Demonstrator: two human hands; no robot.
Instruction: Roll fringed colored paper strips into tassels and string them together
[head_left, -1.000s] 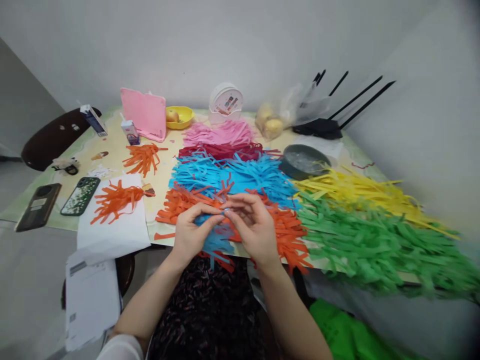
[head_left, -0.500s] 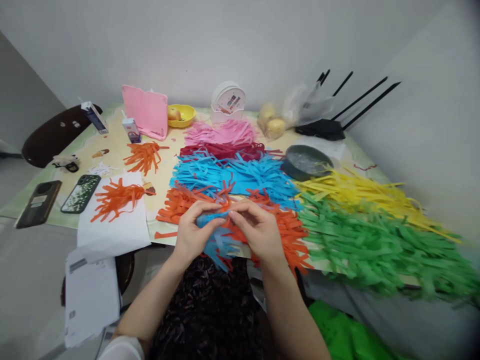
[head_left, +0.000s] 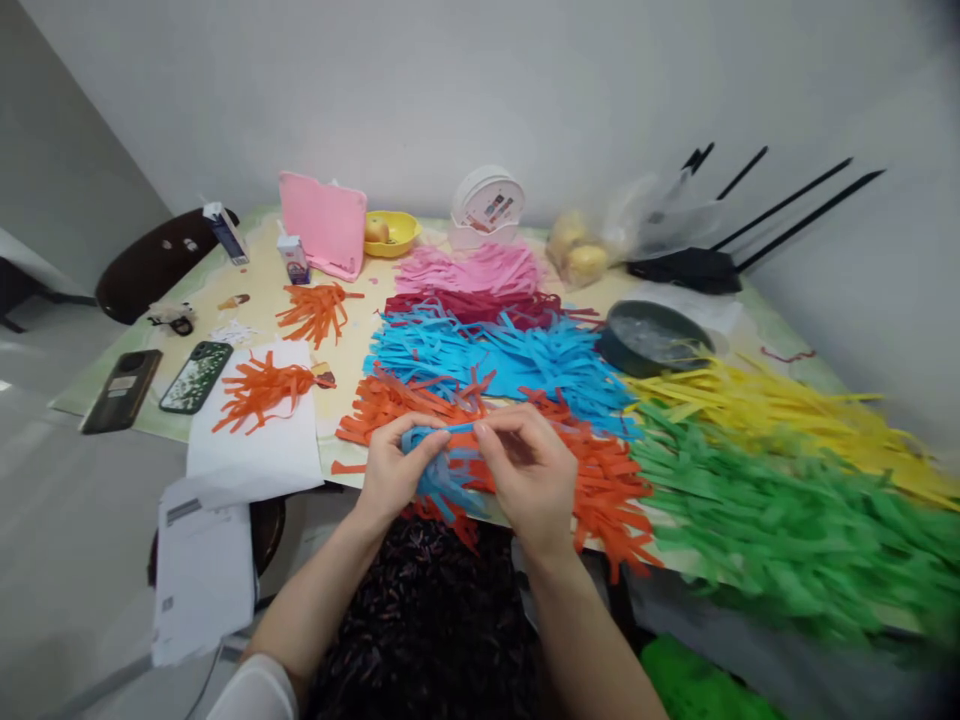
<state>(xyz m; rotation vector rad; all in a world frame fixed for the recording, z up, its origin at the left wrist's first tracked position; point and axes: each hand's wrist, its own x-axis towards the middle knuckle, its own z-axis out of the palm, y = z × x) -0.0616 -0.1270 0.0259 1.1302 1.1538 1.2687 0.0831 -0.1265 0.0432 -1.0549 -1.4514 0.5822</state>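
My left hand [head_left: 394, 470] is closed around the gathered end of a blue paper tassel [head_left: 446, 480], whose cut strips hang down. With thumb and fingertips, my right hand [head_left: 531, 465] pinches a narrow blue end of the same tassel, drawn out toward the right. Both hands hover over fringed orange paper [head_left: 607, 480] at the table's near edge. Beyond it lie fringed blue paper [head_left: 487, 355], dark red paper [head_left: 480, 308] and pink paper [head_left: 480, 270]. Two finished-looking orange tassels [head_left: 262, 390] rest at the left, one of them on a white sheet [head_left: 255, 460].
Fringed green paper [head_left: 780, 520] and yellow paper [head_left: 795, 410] cover the right side, near a dark round pan [head_left: 652, 335]. Two phones [head_left: 122, 390] lie at the left edge. A pink tablet case [head_left: 324, 225], drink cartons [head_left: 293, 260] and a yellow bowl [head_left: 397, 235] stand behind.
My view has swung left, so everything sits further right. My right hand has drawn slightly away from the left, and a blue end now stretches between them.
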